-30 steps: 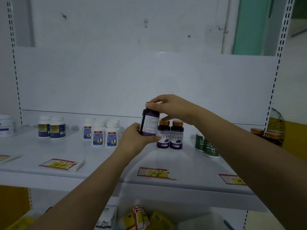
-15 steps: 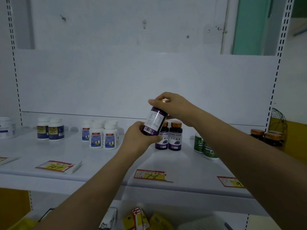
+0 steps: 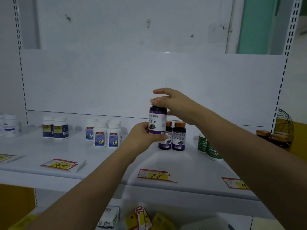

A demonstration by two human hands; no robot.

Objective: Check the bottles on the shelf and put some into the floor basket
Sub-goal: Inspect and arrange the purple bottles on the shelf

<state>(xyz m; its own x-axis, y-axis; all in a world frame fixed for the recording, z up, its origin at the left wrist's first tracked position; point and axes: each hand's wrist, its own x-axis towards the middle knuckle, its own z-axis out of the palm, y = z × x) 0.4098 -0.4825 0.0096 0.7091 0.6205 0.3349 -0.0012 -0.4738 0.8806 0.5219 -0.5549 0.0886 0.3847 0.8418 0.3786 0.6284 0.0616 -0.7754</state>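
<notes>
Both hands [image 3: 142, 135] hold purple bottle [image 3: 157, 120] upright above shelf [image 3: 69, 156].

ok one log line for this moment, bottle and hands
phase: checking | purple bottle: upright, off shelf | left hand: base | right hand: cap

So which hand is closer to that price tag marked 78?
The left hand. It grips the base of the purple bottle, above and slightly left of the 78 tag. The right hand sits higher, on the bottle's cap.
</notes>
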